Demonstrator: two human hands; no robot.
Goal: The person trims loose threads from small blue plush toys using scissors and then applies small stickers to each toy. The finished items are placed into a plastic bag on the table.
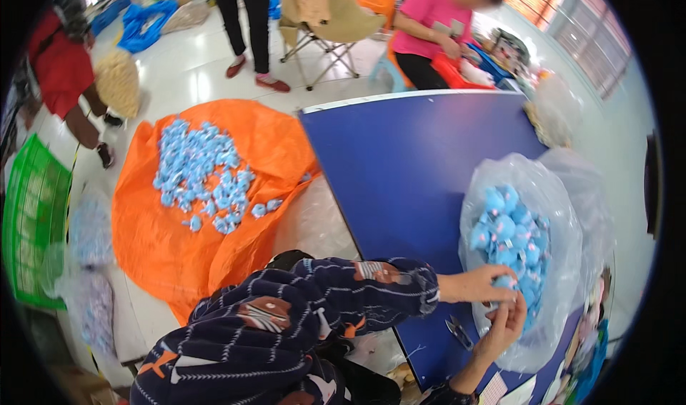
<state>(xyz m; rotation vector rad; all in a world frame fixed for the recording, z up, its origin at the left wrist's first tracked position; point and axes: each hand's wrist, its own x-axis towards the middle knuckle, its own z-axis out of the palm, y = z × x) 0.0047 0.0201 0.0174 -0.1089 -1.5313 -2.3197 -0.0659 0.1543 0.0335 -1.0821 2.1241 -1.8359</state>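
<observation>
Over the near edge of a clear plastic bag (564, 291), my left hand (475, 285) pinches a small blue plush piece (504, 281). My right hand (502, 328) comes up from below, its fingertips pinched together close beside that piece. Whatever is between the right fingertips is too small to make out. Inside the bag lies a heap of similar blue plush pieces (509, 233) with small pink parts. On the blue table (400, 169), left of my right hand, lies a pair of thread snips (459, 332).
An orange sheet (153, 248) left of the table carries many scattered blue plush pieces (193, 162). A green basket (32, 219) stands at the far left. Beyond the table, a person in pink (439, 16) sits handling things; others stand farther left. A folding chair (325, 8) stands behind.
</observation>
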